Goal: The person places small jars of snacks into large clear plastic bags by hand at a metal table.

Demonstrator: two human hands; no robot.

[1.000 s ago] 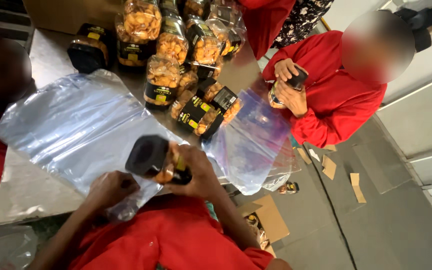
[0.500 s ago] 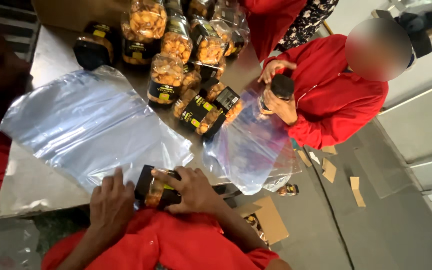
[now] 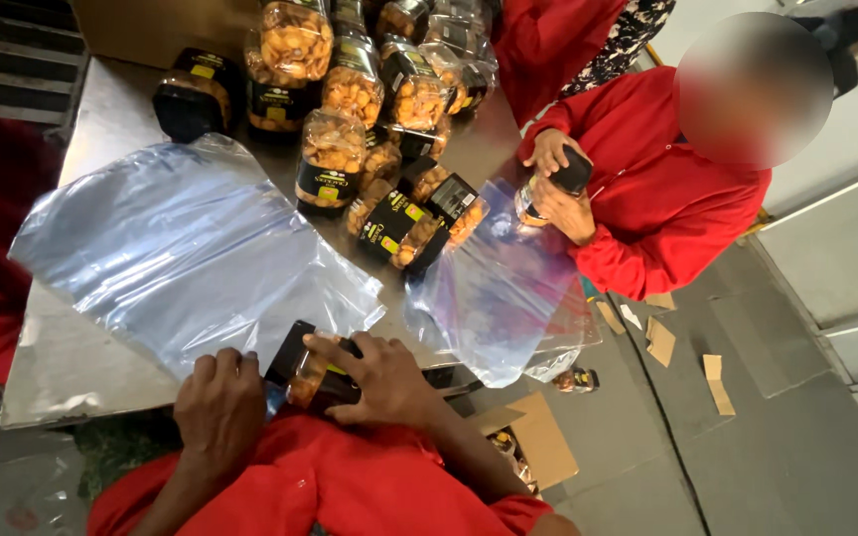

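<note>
Looking down from the head camera, a brushed steel table [image 3: 101, 119] fills the upper left, its near edge running just above the person's red-sleeved arms. A large clear plastic sheet [image 3: 191, 248] lies spread across it, wrinkled and glinting, and a second clear sheet [image 3: 499, 288] hangs off the table's right side. At the far end, a cluster of clear snack jars [image 3: 350, 109] with black lids and labels is heaped together, some upright, some tipped over.

The right hand [image 3: 384, 377] is closed around a black-lidded snack jar [image 3: 310, 372], held on its side at the table's near edge; the left hand [image 3: 218, 402] rests curled just beside it, touching the plastic sheet.

Across the table a co-worker in red [image 3: 647, 199] grips another jar [image 3: 558, 184] in both hands. Below lies a grey floor [image 3: 767, 447] scattered with cardboard scraps [image 3: 662, 337], with an open carton [image 3: 538, 447] beside the table.
</note>
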